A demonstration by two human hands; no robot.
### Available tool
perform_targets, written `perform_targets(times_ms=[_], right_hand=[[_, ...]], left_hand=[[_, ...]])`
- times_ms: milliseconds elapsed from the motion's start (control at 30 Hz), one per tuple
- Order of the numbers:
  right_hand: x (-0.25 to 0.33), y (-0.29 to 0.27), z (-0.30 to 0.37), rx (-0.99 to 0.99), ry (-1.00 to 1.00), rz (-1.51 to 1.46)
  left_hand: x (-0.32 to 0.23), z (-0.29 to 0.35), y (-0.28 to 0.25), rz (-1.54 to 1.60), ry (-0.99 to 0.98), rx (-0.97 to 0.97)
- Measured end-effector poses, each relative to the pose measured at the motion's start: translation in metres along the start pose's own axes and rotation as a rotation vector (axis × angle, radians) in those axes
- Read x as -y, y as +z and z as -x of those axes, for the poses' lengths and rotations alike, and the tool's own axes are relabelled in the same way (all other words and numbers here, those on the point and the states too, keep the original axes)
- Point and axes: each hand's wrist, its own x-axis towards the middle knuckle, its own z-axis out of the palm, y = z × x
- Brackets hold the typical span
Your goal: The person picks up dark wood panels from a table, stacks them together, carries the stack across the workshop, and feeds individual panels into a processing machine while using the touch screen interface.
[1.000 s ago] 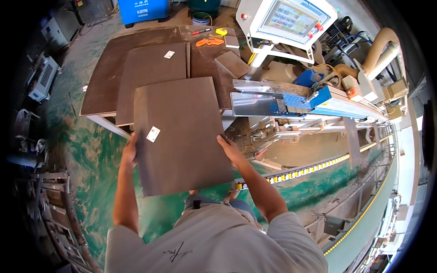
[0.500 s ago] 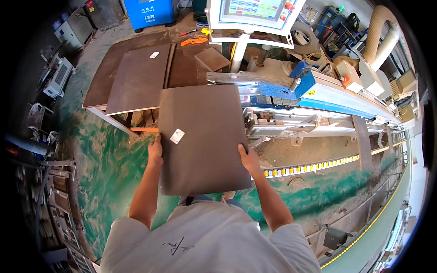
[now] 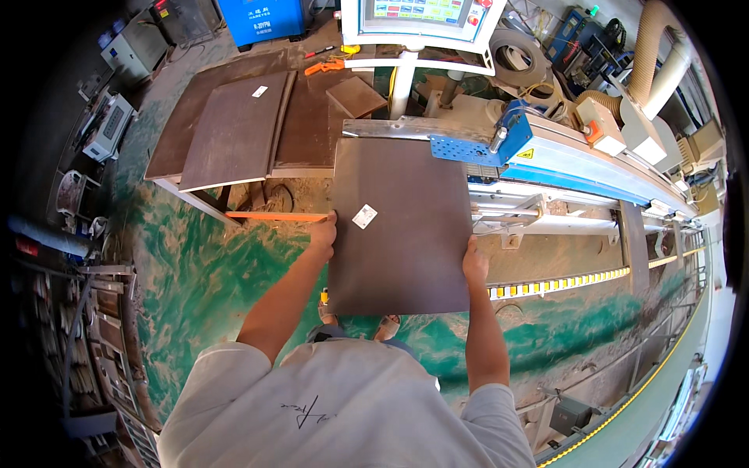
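Between my hands is a dark brown rectangular panel (image 3: 402, 249), held out in front of me, with a white label (image 3: 363, 216) on its upper left part. My left hand (image 3: 323, 232) grips its left edge, and my right hand (image 3: 475, 264) grips its right edge. The panel's far edge is at the metal guide rail (image 3: 390, 127) of a long blue and white machine (image 3: 581, 179). A blue perforated plate (image 3: 466, 150) of that machine sits at the panel's far right corner. Whether the panel rests on the machine I cannot tell.
Left of the machine stands a brown-topped table (image 3: 187, 144) bearing another labelled panel (image 3: 230, 136), a small board (image 3: 356, 97) and an orange tool (image 3: 324, 68). A control screen (image 3: 421, 12) rises behind. A yellow and white strip (image 3: 558, 282) runs along the right.
Both hands have carried the panel to the right, toward the machine. Its far right corner now reaches the blue perforated plate. The orange bar under the table shows more fully.
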Motion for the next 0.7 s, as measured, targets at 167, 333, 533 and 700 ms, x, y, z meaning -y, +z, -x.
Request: perform_targets(times_ms=[167, 333, 533, 700], right_hand=[[-0.004, -0.001, -0.017, -0.065, 0.064, 0.028], [-0.009, 0.002, -0.025, -0.100, 0.053, 0.085], [0.005, -0.013, -0.017, -0.047, 0.035, 0.017], [-0.026, -0.019, -0.033, -0.110, 0.013, 0.081]], left_hand=[[0.001, -0.003, 0.019, -0.018, 0.046, -0.026], [0.009, -0.008, 0.023, -0.044, 0.046, -0.040], [0.012, -0.011, 0.025, 0.016, 0.045, -0.055], [0.023, -0.024, 0.046, 0.031, 0.015, 0.013]])
